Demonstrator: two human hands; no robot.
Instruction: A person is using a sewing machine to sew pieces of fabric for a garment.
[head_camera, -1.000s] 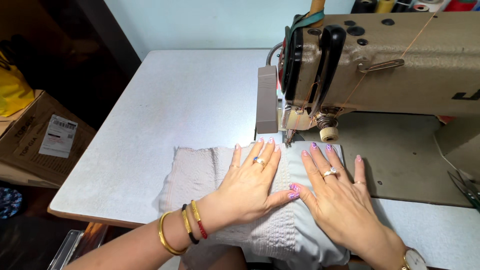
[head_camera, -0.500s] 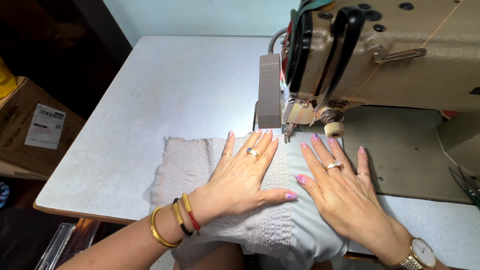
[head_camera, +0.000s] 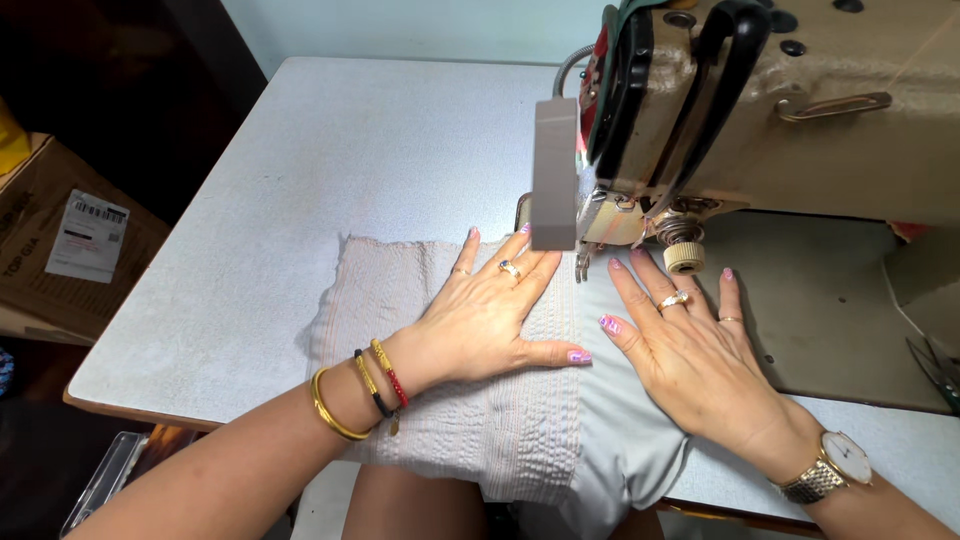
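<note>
My left hand (head_camera: 490, 315) lies flat, fingers spread, on a pale ribbed piece of fabric (head_camera: 385, 290) on the sewing table. My right hand (head_camera: 690, 350) lies flat beside it on a smooth light grey fabric (head_camera: 620, 440) that joins the ribbed piece along a seam. Both sets of fingertips point toward the presser foot (head_camera: 583, 262) of the beige sewing machine (head_camera: 800, 110). The fabric hangs over the table's front edge onto my lap. Bangles ring my left wrist; a watch sits on my right.
The light grey table top (head_camera: 330, 150) stretches left and back. A cardboard box (head_camera: 60, 240) with a label sits on the floor at the left. Scissors (head_camera: 935, 365) lie at the right edge. The machine's bed plate (head_camera: 830, 300) lies under the machine arm.
Both hands have slid the fabric forward toward the presser foot, and the view has shifted closer to the machine.
</note>
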